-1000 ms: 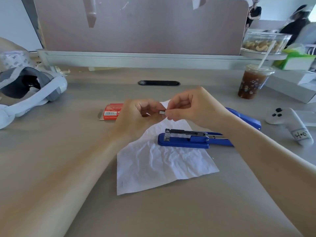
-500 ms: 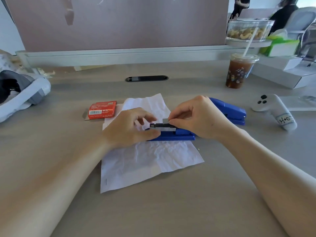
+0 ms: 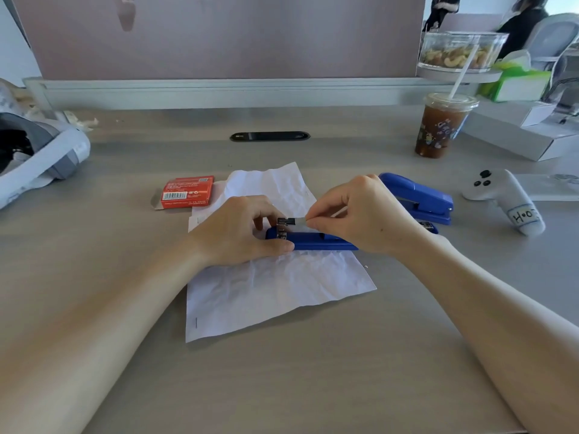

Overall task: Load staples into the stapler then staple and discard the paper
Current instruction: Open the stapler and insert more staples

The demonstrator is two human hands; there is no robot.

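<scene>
The right hand [image 3: 363,214] pinches one short silvery strip of staples [image 3: 299,221] between thumb and forefinger, over the metal channel of the single opened blue plastic stapler [image 3: 313,241]. The left hand [image 3: 241,234] clamps the stapler's front end, thumb on its near side. The stapler lies left to right on one crumpled white paper sheet [image 3: 266,289]; its middle is hidden behind the right hand. One red cardboard staple box [image 3: 187,192] sits just beyond the paper.

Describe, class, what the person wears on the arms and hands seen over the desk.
Nothing shows as worn. Both forearms are bare from the frame's bottom edge to the wrists, with no sleeve in view. The left hand and right hand carry no gloves, rings, watch or bracelet that can be seen. The visible fingernails look short and unpainted.
</scene>
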